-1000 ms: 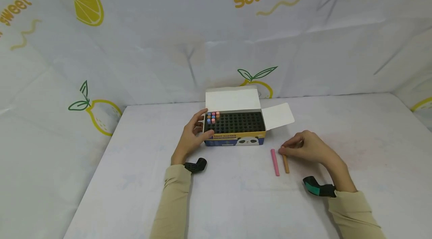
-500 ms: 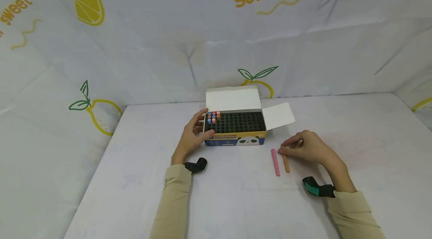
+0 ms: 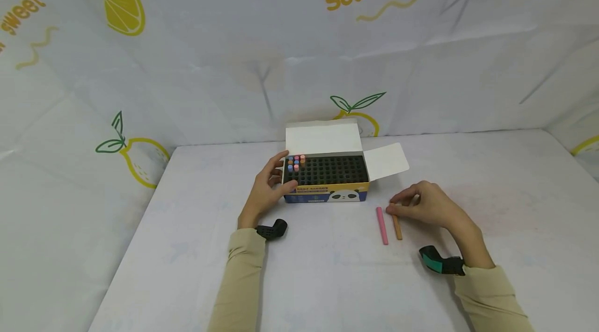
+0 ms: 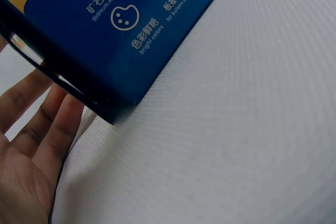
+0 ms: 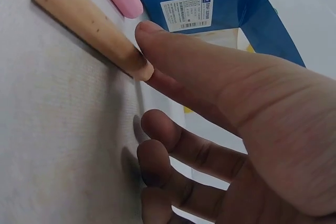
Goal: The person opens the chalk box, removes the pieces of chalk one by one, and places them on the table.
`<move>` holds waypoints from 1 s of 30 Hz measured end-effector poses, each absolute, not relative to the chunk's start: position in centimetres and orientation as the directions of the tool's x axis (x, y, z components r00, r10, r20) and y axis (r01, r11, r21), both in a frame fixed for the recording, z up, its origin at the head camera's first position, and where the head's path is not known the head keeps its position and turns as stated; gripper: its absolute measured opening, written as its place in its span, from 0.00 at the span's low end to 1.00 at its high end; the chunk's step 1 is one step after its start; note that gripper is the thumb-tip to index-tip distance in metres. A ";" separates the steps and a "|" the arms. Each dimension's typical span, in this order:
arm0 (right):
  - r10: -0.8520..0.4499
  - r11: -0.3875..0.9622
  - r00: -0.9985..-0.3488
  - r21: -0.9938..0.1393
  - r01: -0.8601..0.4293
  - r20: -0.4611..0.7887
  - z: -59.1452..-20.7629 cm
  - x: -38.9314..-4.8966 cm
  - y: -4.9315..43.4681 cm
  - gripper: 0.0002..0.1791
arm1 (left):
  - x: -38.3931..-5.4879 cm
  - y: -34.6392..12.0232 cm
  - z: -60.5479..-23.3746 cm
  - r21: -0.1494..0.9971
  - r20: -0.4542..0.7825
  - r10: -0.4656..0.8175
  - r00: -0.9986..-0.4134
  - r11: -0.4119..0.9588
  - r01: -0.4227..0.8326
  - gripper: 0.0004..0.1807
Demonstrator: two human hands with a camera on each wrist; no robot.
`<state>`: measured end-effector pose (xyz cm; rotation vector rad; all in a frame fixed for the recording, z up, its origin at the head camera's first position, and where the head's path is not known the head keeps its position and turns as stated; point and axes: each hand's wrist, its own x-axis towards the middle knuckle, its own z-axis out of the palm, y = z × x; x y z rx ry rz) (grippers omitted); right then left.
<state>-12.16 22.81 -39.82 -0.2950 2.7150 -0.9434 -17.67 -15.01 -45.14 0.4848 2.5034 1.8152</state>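
An open chalk box [image 3: 325, 198] with a panda print stands in the middle of the table. Several coloured chalk sticks [image 3: 296, 162] are upright in holes at its left back corner. My left hand [image 3: 265, 192] grips the box's left end, thumb at the front and index finger by the back corner; in the left wrist view its fingers [image 4: 58, 124] lie along the end wall. With thumb and index finger, my right hand [image 3: 428, 204] pinches the far end of an orange chalk stick [image 5: 92, 24] lying on the table. Beside it, apart, lies a pink chalk stick [image 3: 381, 226].
The box's white lid [image 3: 323, 138] is raised at the back, and a side flap [image 3: 386, 161] sticks out to the right. Many dark holes fill the box's holder [image 3: 334, 169]. A white cloth with lemon prints [image 3: 224, 87] hangs behind the table [image 3: 327, 280].
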 end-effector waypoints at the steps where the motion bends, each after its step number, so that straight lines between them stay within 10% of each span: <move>1: -0.271 0.769 -0.948 -0.630 -0.109 -0.166 -39.7 -12.1 22.8 0.17 | -17.7 -15.0 -45.1 0.930 0.170 0.255 -0.952 0.278 0.241 0.42; 30: -0.385 0.638 -0.923 -0.717 -0.282 0.021 -37.1 -11.1 19.8 0.14 | -17.8 -15.1 -45.2 0.926 0.172 0.257 -0.951 0.287 0.245 0.42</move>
